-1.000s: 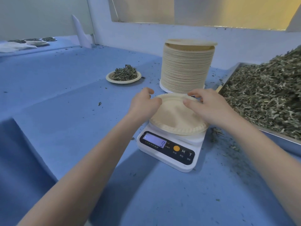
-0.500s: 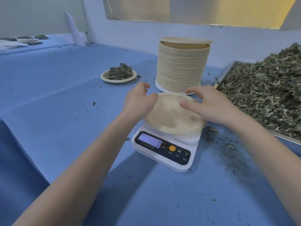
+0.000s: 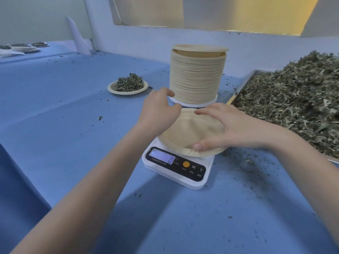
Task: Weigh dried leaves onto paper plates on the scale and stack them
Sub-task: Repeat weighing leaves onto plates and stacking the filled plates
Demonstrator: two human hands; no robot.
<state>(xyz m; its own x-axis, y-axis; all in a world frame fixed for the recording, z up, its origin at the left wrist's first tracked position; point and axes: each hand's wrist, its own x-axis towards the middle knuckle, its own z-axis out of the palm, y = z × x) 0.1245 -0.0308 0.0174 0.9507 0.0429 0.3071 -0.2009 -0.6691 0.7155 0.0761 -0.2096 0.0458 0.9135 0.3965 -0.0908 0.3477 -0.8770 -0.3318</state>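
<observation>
A: Why both hands on the empty beige paper plate (image 3: 185, 129)?
B: Centring it on the white digital scale (image 3: 176, 165). Right hand (image 3: 233, 129) pinches the rim; left hand (image 3: 159, 114) rests relaxed opposite, dried leaves (image 3: 293, 99) beyond right wrist.

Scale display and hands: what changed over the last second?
The white digital scale's display dropped from 9 to 0. The right hand spread, thumb now on the empty beige paper plate's near rim. The left hand stays at its left edge. Tall plate stack unchanged.
</observation>
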